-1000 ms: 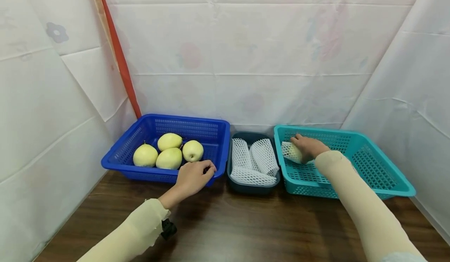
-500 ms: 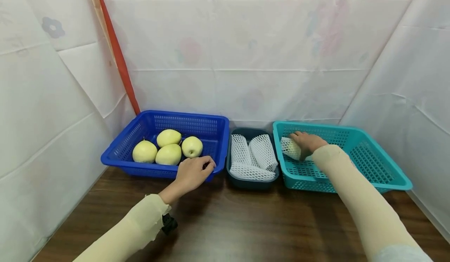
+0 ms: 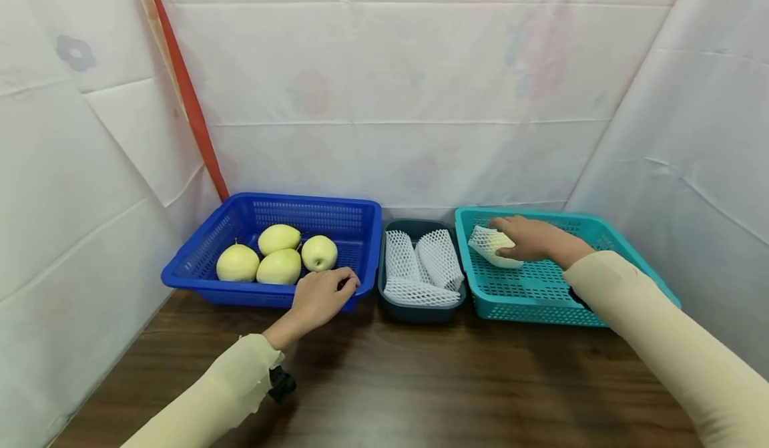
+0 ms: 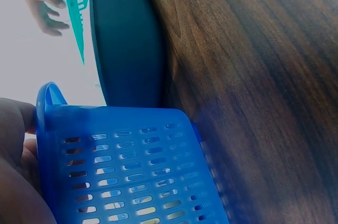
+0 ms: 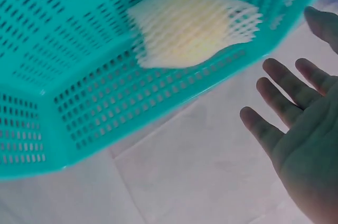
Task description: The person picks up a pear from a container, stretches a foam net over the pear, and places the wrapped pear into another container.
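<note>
A pale yellow-green pear in a white foam net lies in the teal basket. My right hand hovers above it with fingers spread, holding nothing; the right wrist view shows this hand apart from the sleeved pear. My left hand rests, loosely curled, on the front right rim of the blue basket, where several bare pears lie. The left wrist view shows its fingers against that rim; some fingertips are hidden.
Between the two baskets stands a dark teal tray with several white foam nets. All three containers sit on a dark wooden table. A white patterned sheet hangs close behind and at both sides.
My right hand has let go of the sleeved pear and lifted off it, its fingers spreading. The left hand stays at the blue basket's rim. The head view has shifted slightly.
</note>
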`<act>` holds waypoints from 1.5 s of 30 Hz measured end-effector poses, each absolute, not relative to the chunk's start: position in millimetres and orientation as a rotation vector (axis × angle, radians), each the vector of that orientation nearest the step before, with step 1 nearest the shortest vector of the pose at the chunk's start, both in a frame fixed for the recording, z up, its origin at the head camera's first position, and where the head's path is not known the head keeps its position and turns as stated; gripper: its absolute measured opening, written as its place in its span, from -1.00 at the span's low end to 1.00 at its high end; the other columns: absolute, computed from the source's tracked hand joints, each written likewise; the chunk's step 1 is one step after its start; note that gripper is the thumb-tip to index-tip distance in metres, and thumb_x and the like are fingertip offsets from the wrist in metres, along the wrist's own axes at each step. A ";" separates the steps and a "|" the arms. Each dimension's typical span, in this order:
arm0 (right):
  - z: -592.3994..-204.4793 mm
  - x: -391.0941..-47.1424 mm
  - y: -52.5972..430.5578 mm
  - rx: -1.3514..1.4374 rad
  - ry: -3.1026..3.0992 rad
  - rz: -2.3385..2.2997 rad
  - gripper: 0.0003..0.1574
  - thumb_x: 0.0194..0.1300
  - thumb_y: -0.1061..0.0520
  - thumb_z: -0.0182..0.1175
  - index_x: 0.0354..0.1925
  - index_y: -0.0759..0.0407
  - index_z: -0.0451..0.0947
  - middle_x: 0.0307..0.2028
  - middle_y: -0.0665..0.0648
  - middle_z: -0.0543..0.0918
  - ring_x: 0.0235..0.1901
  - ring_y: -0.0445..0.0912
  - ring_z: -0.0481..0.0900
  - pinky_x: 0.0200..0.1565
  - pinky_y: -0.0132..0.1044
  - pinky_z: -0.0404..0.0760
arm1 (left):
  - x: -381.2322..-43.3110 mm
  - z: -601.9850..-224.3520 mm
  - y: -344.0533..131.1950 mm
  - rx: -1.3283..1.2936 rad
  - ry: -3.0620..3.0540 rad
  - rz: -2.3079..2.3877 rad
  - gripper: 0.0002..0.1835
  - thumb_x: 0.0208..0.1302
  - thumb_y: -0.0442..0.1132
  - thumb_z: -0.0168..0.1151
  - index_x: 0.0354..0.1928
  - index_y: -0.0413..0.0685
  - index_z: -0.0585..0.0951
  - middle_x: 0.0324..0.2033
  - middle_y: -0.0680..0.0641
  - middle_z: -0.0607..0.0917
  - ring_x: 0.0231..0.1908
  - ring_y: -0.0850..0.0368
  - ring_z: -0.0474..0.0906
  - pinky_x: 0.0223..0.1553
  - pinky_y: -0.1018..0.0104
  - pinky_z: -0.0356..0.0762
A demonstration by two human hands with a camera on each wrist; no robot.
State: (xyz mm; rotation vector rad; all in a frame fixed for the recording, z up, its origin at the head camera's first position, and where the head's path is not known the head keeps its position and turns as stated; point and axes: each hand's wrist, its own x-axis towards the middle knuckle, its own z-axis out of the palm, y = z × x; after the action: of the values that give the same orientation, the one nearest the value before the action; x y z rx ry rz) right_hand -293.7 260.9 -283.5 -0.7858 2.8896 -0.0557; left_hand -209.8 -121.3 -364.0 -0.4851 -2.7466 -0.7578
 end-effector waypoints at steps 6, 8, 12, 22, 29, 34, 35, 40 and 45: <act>-285.8 -260.7 253.3 -0.813 2.847 -0.250 -0.25 0.44 -0.23 -0.06 0.30 0.31 0.26 0.11 0.31 0.49 0.08 0.18 0.47 0.03 0.13 0.43 | -208.5 -362.5 -122.2 -0.489 -2.736 -0.763 -0.83 0.31 -0.22 0.10 -0.26 0.05 0.69 -0.69 0.21 0.46 -0.66 0.24 0.30 -0.65 0.33 0.26; -291.8 -250.8 251.1 -0.818 2.837 -0.294 -0.26 0.45 -0.24 -0.08 0.27 0.30 0.32 0.04 0.25 0.55 0.01 0.12 0.53 -0.02 0.09 0.48 | -208.3 -362.6 -122.1 -0.489 -2.736 -0.762 -0.83 0.32 -0.22 0.10 -0.26 0.05 0.69 -0.70 0.21 0.46 -0.66 0.24 0.30 -0.65 0.33 0.27; -307.8 -235.1 246.9 -0.804 2.841 -0.342 -0.33 0.44 -0.22 -0.06 0.19 0.28 0.40 -0.07 0.16 0.60 -0.12 0.01 0.59 -0.12 0.02 0.54 | -208.5 -363.1 -121.2 -0.483 -2.734 -0.758 -0.84 0.31 -0.21 0.12 -0.27 0.06 0.69 -0.66 0.21 0.50 -0.62 0.25 0.34 -0.60 0.32 0.32; -342.0 -216.2 239.2 -0.699 2.935 -0.261 -0.22 0.42 -0.37 -0.19 0.09 0.24 0.50 -0.12 0.18 0.64 -0.18 0.03 0.61 -0.16 0.03 0.54 | -208.7 -364.1 -119.4 -0.469 -2.728 -0.756 -0.85 0.30 -0.21 0.12 -0.29 0.08 0.69 -0.60 0.20 0.57 -0.60 0.26 0.36 -0.56 0.32 0.35; -358.4 -212.6 235.9 -0.784 3.035 -0.285 -0.53 0.47 -0.25 -0.15 -0.46 -0.02 0.33 -0.66 -0.05 0.30 -0.64 -0.22 0.28 -0.54 -0.28 0.27 | -209.1 -364.4 -119.4 -0.470 -2.722 -0.741 -0.85 0.29 -0.22 0.12 -0.30 0.09 0.69 -0.62 0.22 0.55 -0.61 0.27 0.34 -0.57 0.32 0.34; -367.6 -211.4 236.9 -0.839 3.145 -0.218 -0.60 0.47 -0.19 -0.09 -0.44 -0.02 0.36 -0.68 -0.09 0.26 -0.68 -0.25 0.24 -0.58 -0.31 0.26 | -209.6 -363.8 -118.0 -0.471 -2.720 -0.752 -0.85 0.29 -0.22 0.12 -0.31 0.10 0.68 -0.57 0.20 0.59 -0.61 0.27 0.35 -0.58 0.32 0.34; -369.1 -211.4 237.1 -0.841 3.160 -0.205 -0.60 0.47 -0.18 -0.08 -0.43 -0.02 0.37 -0.69 -0.10 0.26 -0.68 -0.26 0.24 -0.58 -0.30 0.26 | -209.7 -363.5 -117.9 -0.472 -2.727 -0.759 -0.85 0.29 -0.22 0.12 -0.31 0.10 0.68 -0.57 0.20 0.60 -0.62 0.26 0.34 -0.59 0.32 0.33; -374.6 -211.5 236.4 -0.866 3.227 -0.182 -0.61 0.45 -0.19 -0.06 -0.45 -0.03 0.37 -0.71 -0.11 0.24 -0.70 -0.27 0.22 -0.62 -0.32 0.23 | -209.1 -358.3 -121.5 -0.500 -2.776 -0.827 -0.85 0.33 -0.20 0.11 -0.28 0.10 0.67 -0.58 0.19 0.57 -0.66 0.25 0.31 -0.61 0.31 0.28; -377.4 -211.3 235.2 -0.885 3.274 -0.182 -0.59 0.45 -0.19 -0.04 -0.50 -0.05 0.31 -0.72 -0.10 0.21 -0.71 -0.26 0.18 -0.65 -0.33 0.18 | -214.1 -345.8 -132.0 -0.587 -2.798 -0.978 -0.87 0.37 -0.22 0.11 -0.25 -0.02 0.65 -0.48 0.10 0.60 -0.53 0.23 0.42 -0.45 0.27 0.43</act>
State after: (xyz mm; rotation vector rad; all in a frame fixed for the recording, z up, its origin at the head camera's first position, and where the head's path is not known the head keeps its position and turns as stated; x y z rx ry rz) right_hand -211.3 235.2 -377.4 -0.8846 3.2736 -0.1823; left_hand -214.1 -132.0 -345.8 -0.5867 -2.7985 -0.9783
